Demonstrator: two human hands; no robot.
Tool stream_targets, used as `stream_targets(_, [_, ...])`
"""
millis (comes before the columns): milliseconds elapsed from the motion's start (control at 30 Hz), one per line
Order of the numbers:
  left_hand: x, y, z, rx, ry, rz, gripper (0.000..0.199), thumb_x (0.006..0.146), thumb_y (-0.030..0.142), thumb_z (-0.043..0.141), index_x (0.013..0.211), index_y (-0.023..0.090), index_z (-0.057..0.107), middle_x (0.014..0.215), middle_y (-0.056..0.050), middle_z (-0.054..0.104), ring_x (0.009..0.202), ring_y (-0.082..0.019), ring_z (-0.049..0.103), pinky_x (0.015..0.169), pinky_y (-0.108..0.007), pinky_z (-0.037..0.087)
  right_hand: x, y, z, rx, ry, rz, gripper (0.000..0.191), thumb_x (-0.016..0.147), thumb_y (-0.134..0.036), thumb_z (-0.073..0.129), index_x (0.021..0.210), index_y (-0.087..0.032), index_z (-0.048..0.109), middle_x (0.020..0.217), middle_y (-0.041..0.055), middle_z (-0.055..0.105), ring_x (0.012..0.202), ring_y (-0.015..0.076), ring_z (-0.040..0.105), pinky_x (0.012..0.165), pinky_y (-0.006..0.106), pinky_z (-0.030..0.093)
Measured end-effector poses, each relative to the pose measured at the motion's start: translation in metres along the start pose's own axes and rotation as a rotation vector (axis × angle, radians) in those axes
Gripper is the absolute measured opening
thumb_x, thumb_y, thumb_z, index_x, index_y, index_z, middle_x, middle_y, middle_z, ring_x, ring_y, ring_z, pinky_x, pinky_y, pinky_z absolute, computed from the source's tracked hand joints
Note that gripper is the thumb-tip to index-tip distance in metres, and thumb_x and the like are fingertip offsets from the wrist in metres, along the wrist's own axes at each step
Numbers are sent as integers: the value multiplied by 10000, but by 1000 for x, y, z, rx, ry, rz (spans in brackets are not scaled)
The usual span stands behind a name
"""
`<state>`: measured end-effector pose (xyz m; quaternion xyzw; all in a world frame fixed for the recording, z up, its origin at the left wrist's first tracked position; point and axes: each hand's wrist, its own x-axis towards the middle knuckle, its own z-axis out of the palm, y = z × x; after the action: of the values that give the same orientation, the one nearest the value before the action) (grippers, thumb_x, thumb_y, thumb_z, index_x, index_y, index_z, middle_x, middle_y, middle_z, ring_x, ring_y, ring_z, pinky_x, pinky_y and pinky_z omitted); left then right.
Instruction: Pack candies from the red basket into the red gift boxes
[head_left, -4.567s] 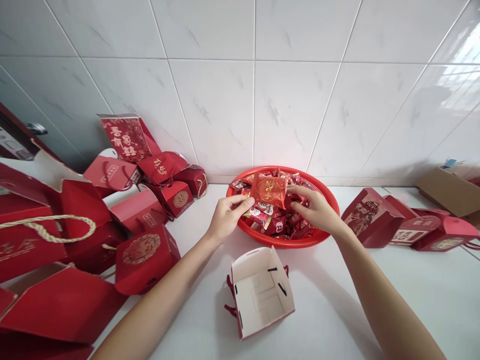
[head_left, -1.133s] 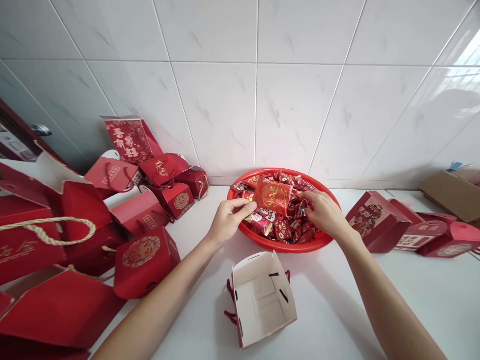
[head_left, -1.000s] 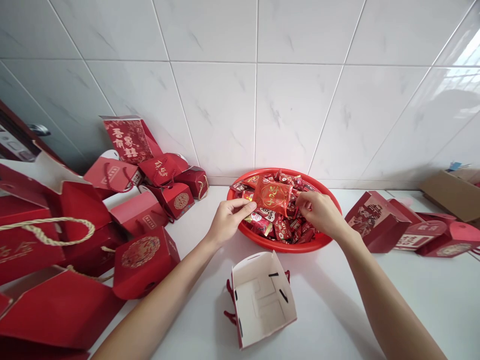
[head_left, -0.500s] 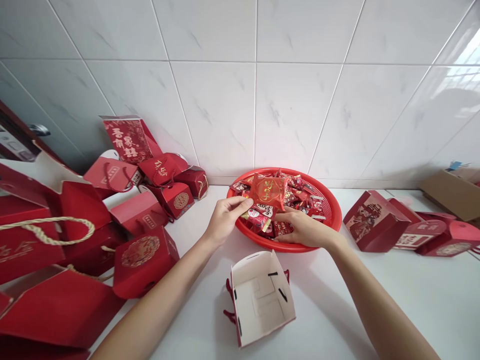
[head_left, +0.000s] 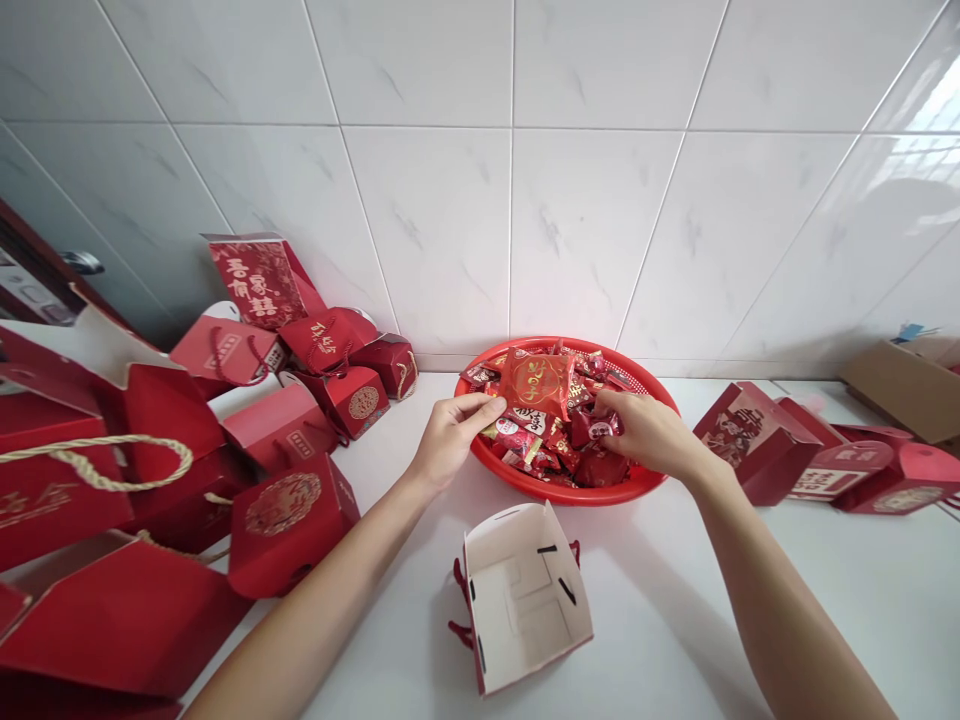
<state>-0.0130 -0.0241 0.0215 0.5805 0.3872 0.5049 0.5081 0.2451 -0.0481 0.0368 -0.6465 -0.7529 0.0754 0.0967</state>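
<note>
Currently, the left hand (head_left: pixel 450 440) pinches the large orange-red packet (head_left: pixel 538 383) at its lower left corner, thumb on top and fingers bent beneath. The packet lies flat over the sweets (head_left: pixel 529 418), at the back and centre of the red basket (head_left: pixel 555 491), with its gold print facing up. The right hand (head_left: pixel 645 430) enters the basket from the right side, fingers curled down and thumb below them. Its fingertips meet a small dark-red packet (head_left: pixel 592 427); whether they grip it or only touch it cannot be told.

The basket is oval, with a perforated wall, and stands on the white table (head_left: pixel 397 620) near the tiled wall (head_left: pixel 585 230). Directly in front of the basket, and apart from it, sits the open box (head_left: pixel 532 610). Its mouth points up, its interior is pale, and dark red cords extend from its left and right sides.

To the left, the red boxes (head_left: pixel 296 500) form a crowded group; several carry gold print or rope handles. To the right, the closed boxes (head_left: pixel 750 440) stand in a row, with a brown carton (head_left: pixel 892 385) behind them.
</note>
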Motion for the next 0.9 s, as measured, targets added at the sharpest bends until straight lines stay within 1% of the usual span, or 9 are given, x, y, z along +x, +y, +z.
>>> stream_targets(167, [0,0,0,-8,-3,-9,390,642,545,834,662,163,757,630,-8,642,634,-145,509,621,-272,414,2,14,-2,159,-9,-75,194,726,-185,648,916,-219,642,964,50,707,846,247,632,740,341,439])
stream_targets(333, [1,-1,0,14,-9,-8,380,666,531,818,638,164,724,608,-1,612,619,-142,491,609,-275,393,-2,18,-8,229,-24,-92,232,741,-209,689,972,-223,690,1060,66,727,970,281,656,831,377,489])
stream_targets(400, [1,-1,0,13,-10,-8,377,667,529,817,644,164,727,615,-2,616,626,-143,494,614,-274,394,-3,16,-9,231,12,-112,239,762,-228,695,1000,-227,699,1115,80,723,1053,308,647,886,408,492])
stream_targets(467, [0,-1,0,8,-8,-9,377,666,533,819,658,164,741,624,-4,625,633,-144,500,623,-273,399,-3,8,-7,253,67,-164,209,810,-225,656,1014,-232,698,1149,83,720,1112,311,633,939,422,479])
stream_targets(533, [0,0,0,4,-11,-8,380,663,538,821,671,164,754,631,-5,632,639,-145,506,634,-275,407,-3,-5,-1,284,70,-236,177,871,-188,569,993,-231,690,1105,80,725,1072,282,643,928,401,477])
stream_targets(600, [0,0,0,5,-12,-4,385,662,543,822,668,164,754,624,-2,624,632,-143,499,627,-274,403,-2,-20,7,283,-19,-295,168,925,-193,507,939,-217,672,989,84,717,930,258,652,829,376,486])
stream_targets(667, [0,0,0,11,-13,0,390,665,547,820,655,165,744,607,3,604,615,-138,482,605,-272,388,-2,-32,14,292,-123,-328,160,935,-200,512,955,-209,671,958,85,708,860,247,640,779,364,479])
stream_targets(767, [0,0,0,13,-19,2,405,667,562,818,658,165,739,611,2,605,612,-139,482,603,-274,391,-1,-39,18,312,-249,-329,178,877,-165,587,1009,-212,697,981,75,715,860,243,643,776,351,476])
stream_targets(900, [0,-2,-1,2,-30,3,424,661,576,826,655,162,733,643,-5,632,640,-142,502,639,-272,412,2,-38,17,338,-332,-291,313,794,-98,622,1066,-201,739,1057,78,738,942,254,664,815,347,490])
